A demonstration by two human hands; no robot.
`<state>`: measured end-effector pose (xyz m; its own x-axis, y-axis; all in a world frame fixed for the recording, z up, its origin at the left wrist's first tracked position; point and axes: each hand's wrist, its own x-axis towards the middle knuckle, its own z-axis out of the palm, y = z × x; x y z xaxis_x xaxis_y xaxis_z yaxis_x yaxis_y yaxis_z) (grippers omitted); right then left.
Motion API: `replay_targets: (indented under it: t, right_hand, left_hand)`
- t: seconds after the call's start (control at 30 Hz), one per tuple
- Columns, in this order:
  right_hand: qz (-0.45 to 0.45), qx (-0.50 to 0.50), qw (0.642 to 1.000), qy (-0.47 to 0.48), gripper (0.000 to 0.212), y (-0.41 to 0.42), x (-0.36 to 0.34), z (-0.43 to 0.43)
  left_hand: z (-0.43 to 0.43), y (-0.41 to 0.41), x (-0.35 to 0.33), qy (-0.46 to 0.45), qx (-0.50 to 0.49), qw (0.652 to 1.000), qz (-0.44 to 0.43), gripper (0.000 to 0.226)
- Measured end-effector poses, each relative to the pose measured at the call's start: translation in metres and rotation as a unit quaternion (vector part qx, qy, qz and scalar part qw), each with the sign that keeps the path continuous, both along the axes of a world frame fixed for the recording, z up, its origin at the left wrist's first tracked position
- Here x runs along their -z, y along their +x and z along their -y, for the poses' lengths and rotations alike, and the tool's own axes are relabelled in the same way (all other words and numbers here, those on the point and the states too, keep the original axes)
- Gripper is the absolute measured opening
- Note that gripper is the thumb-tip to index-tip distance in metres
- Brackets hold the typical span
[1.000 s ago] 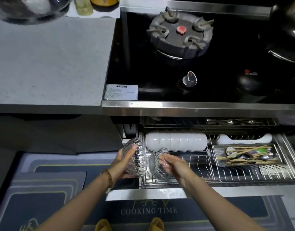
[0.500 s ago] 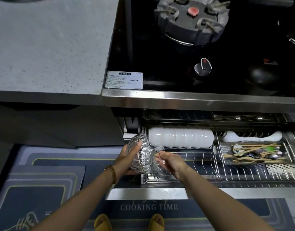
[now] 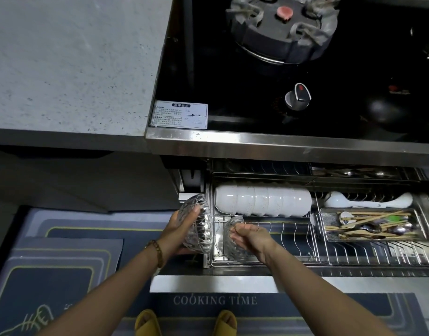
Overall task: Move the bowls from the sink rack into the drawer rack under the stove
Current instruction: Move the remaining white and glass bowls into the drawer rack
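Note:
The drawer rack [image 3: 354, 253] under the stove is pulled out. My left hand [image 3: 182, 224] holds a large ribbed glass bowl [image 3: 203, 229] on its edge, just left of the rack's left rim. My right hand [image 3: 247, 235] grips a smaller glass bowl [image 3: 233, 246], also on edge, set among the wire slots at the rack's front left corner. A row of white bowls [image 3: 262, 202] lies nested on its side along the back of the rack.
A mesh tray of chopsticks and spoons [image 3: 368, 225] sits at the rack's right, with white ladles [image 3: 368, 202] behind it. Above are the stove's steel edge [image 3: 281, 141], a knob [image 3: 298, 97] and burner [image 3: 281, 27]. A grey countertop [image 3: 70, 61] lies left. A floor mat [image 3: 216, 300] is below.
The small bowl in my right hand has gone down into the rack's front left slots. The large bowl in my left hand has drawn closer to it. The view has tilted down.

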<state>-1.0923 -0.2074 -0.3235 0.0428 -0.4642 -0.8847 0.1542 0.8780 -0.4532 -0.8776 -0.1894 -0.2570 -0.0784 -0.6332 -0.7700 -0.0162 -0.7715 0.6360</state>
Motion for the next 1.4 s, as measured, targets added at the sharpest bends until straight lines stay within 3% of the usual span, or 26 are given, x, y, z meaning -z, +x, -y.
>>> replay_targets:
  t: [0.27, 0.53, 0.73, 0.87, 1.0, 1.1, 1.13, 1.23, 1.3, 1.4]
  right_hand:
    - [-0.002, 0.052, 0.998, -0.035, 0.009, 0.003, 0.001, 0.004]
    - [0.027, -0.015, 0.999, -0.033, 0.014, 0.013, 0.002, 0.003]
    - [0.026, 0.007, 0.999, -0.026, 0.012, 0.018, 0.009, 0.003]
    - [-0.013, -0.068, 0.997, -0.034, 0.012, 0.017, 0.013, 0.001]
    - [-0.041, -0.092, 0.994, -0.038, 0.004, 0.018, 0.005, 0.001]
    - [-0.176, -0.125, 0.969, -0.124, 0.023, 0.021, -0.022, 0.001]
    - [-0.185, -0.120, 0.960, -0.175, 0.028, 0.022, -0.037, 0.001]
    - [-0.057, -0.174, 0.938, -0.295, 0.025, 0.019, -0.086, -0.010]
    - [0.007, -0.226, 0.929, -0.294, 0.023, 0.019, -0.110, -0.019]
    - [0.011, -0.198, 0.929, -0.312, 0.023, 0.015, -0.118, -0.028]
  left_hand:
    - [-0.001, -0.003, -0.003, -0.001, -0.011, 1.000, -0.010, 0.106]
    - [-0.002, 0.001, -0.003, 0.005, -0.004, 1.000, 0.001, 0.121]
    - [-0.004, -0.003, -0.003, 0.005, 0.001, 1.000, 0.003, 0.110]
    - [-0.004, -0.005, -0.002, 0.003, 0.006, 1.000, 0.013, 0.122]
    - [-0.004, -0.005, -0.001, 0.001, -0.003, 1.000, 0.005, 0.115]
    - [-0.002, -0.010, -0.006, 0.009, -0.016, 1.000, -0.018, 0.106]
    - [-0.001, -0.012, -0.009, 0.010, -0.018, 0.999, -0.032, 0.102]
    - [0.003, -0.025, -0.016, 0.003, -0.006, 0.998, -0.061, 0.090]
    - [0.007, -0.035, -0.015, 0.002, 0.006, 0.997, -0.071, 0.090]
    - [0.014, -0.051, -0.006, 0.029, 0.030, 0.996, -0.074, 0.109]
